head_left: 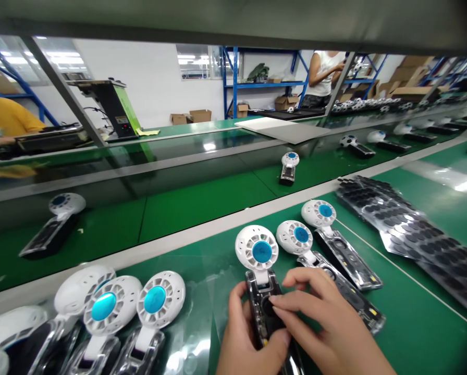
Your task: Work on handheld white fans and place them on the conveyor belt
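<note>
A small handheld fan (257,248) with a white round head, a blue centre and a clear-and-black handle stands out in front of me. My left hand (243,338) is wrapped round its handle, thumb across the front. The fingertips of my right hand (315,317) are pinched together at a round black sticker (267,307) on the handle's face; they partly cover it. Just right of my hands lie two similar fans, one with its head beside mine (295,237) and one farther back (319,213). Sheets of round black stickers (413,234) lie at the right.
Several more fans (161,299) are grouped at the left front. Beyond a pale rail, a green conveyor belt (186,208) carries spaced fans. A grey shelf (233,26) hangs overhead. Across the belt, one person in yellow (10,117) and another in white (327,73) work.
</note>
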A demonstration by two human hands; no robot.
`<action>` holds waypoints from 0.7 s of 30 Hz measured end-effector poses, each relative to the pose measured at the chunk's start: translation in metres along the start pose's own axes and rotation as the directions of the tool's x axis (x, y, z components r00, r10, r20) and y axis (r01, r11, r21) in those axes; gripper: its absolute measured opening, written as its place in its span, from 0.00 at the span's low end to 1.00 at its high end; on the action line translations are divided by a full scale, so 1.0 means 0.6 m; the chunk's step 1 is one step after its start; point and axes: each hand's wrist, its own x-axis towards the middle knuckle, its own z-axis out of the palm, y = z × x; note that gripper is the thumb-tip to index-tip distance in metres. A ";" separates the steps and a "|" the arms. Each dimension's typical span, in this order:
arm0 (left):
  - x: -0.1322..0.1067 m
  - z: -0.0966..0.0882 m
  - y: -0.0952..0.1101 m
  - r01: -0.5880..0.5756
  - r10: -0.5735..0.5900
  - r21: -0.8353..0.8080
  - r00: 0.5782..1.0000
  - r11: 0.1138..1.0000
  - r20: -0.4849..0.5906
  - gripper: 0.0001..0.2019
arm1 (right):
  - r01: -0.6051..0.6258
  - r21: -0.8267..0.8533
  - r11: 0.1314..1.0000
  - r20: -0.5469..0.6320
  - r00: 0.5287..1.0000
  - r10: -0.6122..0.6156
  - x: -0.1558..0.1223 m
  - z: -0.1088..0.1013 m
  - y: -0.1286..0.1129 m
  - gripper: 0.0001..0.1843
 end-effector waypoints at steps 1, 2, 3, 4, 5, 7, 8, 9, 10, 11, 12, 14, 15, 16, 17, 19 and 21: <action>0.000 0.000 -0.001 -0.001 0.002 0.006 1.000 1.000 -0.003 0.36 | 0.000 0.000 1.000 0.006 1.000 0.000 -0.001 0.001 0.001 0.10; 0.001 -0.001 -0.003 -0.003 0.003 0.009 1.000 1.000 -0.005 0.36 | 0.010 -0.009 1.000 0.004 1.000 -0.010 -0.001 0.002 0.001 0.09; 0.001 -0.001 -0.005 -0.006 0.006 0.012 1.000 1.000 -0.005 0.35 | 0.029 -0.028 0.999 -0.008 1.000 -0.030 -0.001 0.002 0.002 0.09; 0.001 -0.001 -0.006 -0.009 0.009 0.017 1.000 1.000 -0.006 0.35 | 0.054 -0.056 0.997 -0.027 0.998 -0.056 -0.002 0.002 0.003 0.09; 0.002 -0.001 -0.007 -0.010 0.010 0.029 1.000 1.000 -0.006 0.35 | 0.086 -0.090 0.992 -0.049 0.995 -0.091 -0.003 0.001 0.004 0.09; 0.002 -0.001 -0.007 -0.012 0.013 0.054 1.000 0.998 -0.011 0.35 | 0.166 -0.171 0.971 -0.065 0.982 -0.179 -0.005 -0.004 0.005 0.11; 0.002 0.000 -0.007 -0.008 0.009 0.061 1.000 0.998 -0.019 0.35 | 0.208 -0.214 0.954 -0.048 0.974 -0.223 -0.006 -0.007 0.006 0.12; 0.002 0.000 -0.007 0.000 0.002 0.058 1.000 0.998 -0.026 0.35 | 0.254 -0.253 0.934 -0.020 0.963 -0.267 -0.007 -0.011 0.007 0.12; 0.002 0.001 -0.007 0.005 -0.004 0.047 0.999 0.999 -0.035 0.35 | 0.300 -0.286 0.910 0.013 0.951 -0.309 -0.008 -0.015 0.008 0.13; 0.001 0.000 -0.008 0.007 -0.006 0.029 0.999 1.000 -0.042 0.35 | 0.344 -0.313 0.885 0.048 0.937 -0.347 -0.009 -0.019 0.010 0.13; 0.001 0.000 -0.009 -0.002 0.002 0.005 0.999 1.000 -0.046 0.35 | 0.381 -0.333 0.863 0.074 0.922 -0.379 -0.009 -0.024 0.011 0.14; 0.000 -0.002 -0.013 -0.038 0.036 -0.059 0.999 0.998 -0.038 0.34 | 0.437 -0.347 0.830 0.109 0.898 -0.427 -0.009 -0.031 0.012 0.16; -0.001 -0.003 -0.015 -0.049 0.047 -0.097 0.998 0.994 -0.031 0.34 | 0.452 -0.346 0.822 0.118 0.890 -0.440 -0.009 -0.033 0.012 0.16; -0.002 -0.004 -0.017 -0.050 0.046 -0.136 0.999 0.989 -0.028 0.33 | 0.460 -0.334 0.822 0.129 0.887 -0.444 -0.008 -0.035 0.011 0.16; -0.003 -0.005 -0.018 -0.041 0.036 -0.163 0.999 0.986 -0.033 0.33 | 0.461 -0.313 0.830 0.135 0.887 -0.442 -0.007 -0.036 0.010 0.16; -0.006 -0.004 -0.019 -0.029 0.021 -0.140 0.998 0.990 -0.064 0.30 | 0.462 -0.232 0.856 0.144 0.886 -0.440 -0.008 -0.037 0.007 0.15; -0.010 -0.003 -0.019 -0.059 0.054 -0.063 0.995 0.996 -0.081 0.29 | 0.446 -0.109 0.889 0.151 0.891 -0.428 -0.015 -0.039 0.005 0.15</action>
